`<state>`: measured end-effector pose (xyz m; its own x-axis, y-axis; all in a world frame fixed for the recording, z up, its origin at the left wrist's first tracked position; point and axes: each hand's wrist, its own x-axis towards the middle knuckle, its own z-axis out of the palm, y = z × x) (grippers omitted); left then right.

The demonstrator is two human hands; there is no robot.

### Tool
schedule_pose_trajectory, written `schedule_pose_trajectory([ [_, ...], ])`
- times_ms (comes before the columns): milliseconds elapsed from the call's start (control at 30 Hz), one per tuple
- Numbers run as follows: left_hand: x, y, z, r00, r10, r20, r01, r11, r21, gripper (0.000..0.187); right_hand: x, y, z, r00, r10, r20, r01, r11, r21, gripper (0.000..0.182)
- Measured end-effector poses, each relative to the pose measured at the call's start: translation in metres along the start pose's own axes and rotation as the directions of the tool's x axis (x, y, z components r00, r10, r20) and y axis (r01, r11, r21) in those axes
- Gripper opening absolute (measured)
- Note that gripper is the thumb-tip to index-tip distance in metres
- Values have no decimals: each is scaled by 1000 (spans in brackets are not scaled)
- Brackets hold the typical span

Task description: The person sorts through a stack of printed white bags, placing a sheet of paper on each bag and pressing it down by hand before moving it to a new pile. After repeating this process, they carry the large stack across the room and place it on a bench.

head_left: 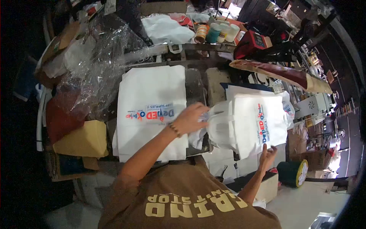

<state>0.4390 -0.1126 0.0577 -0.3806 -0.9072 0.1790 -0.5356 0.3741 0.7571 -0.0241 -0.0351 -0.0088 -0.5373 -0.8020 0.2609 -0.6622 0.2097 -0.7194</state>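
Note:
A stack of white printed sheets or bags lies flat on the left of the work surface. To its right is a second pile of white printed bags, with loop handles on its left side. My left hand, below a beaded bracelet, reaches between the two piles near the handles; its fingers are partly spread and nothing shows in them. My right hand is at the lower edge of the right pile, fingers apart, fingertips near or touching that edge.
Clear plastic wrap and a yellow folded piece lie at the left. Jars, a white bag and a red device stand behind. A green spool is at the lower right.

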Motion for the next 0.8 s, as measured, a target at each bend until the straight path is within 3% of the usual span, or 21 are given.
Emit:
schedule_pose_trajectory([
  [67,55,9,26,994,79,81,-84,995,56,74,3,52,6,973,-65,-219,-34,907,-420,78],
  [100,85,19,36,989,92,117,-104,989,107,83,0,66,9,982,38,-186,-113,903,-415,89],
  [133,116,26,51,991,62,115,-83,978,193,91,1,63,12,980,40,-194,-117,906,-406,89],
  [167,146,28,68,993,34,115,-65,959,276,99,-5,54,14,955,294,-45,-298,939,-172,88],
  [200,171,28,83,992,44,119,-76,956,283,99,-12,40,15,861,483,160,-494,869,37,88],
  [267,216,24,109,998,30,58,-51,910,411,110,-19,10,19,885,420,200,-447,888,110,87],
  [300,227,26,117,997,64,-47,-29,843,538,109,-16,30,30,945,318,80,-317,948,-30,80],
  [333,240,23,119,996,72,-49,-34,840,541,109,-11,51,33,946,316,75,-315,949,-23,80],
  [367,251,24,117,979,-114,169,10,855,518,111,-14,32,26,948,300,107,-291,952,-94,76],
  [400,261,23,121,878,-287,384,61,862,503,114,-18,7,16,946,292,141,-267,949,-170,72],
  [467,268,31,126,878,-274,391,35,854,519,115,-20,-3,12,936,301,185,-250,934,-254,78],
  [567,262,50,114,845,-369,388,62,788,613,114,-21,22,29,947,277,162,-309,922,232,71],
  [600,260,51,112,850,-357,387,70,805,589,114,-21,22,33,946,278,166,-311,921,235,71],
  [667,260,43,115,856,-346,385,75,818,570,114,-22,22,38,910,375,177,-404,701,587,70],
  [700,263,32,121,858,-360,366,122,835,536,111,-19,16,35,909,377,177,-405,699,590,70],
  [767,268,25,123,861,-372,347,167,851,498,108,-9,7,22,754,557,349,-641,504,579,76],
  [800,267,28,115,807,-410,425,189,861,472,106,-4,15,21,754,555,350,-640,505,579,76],
])
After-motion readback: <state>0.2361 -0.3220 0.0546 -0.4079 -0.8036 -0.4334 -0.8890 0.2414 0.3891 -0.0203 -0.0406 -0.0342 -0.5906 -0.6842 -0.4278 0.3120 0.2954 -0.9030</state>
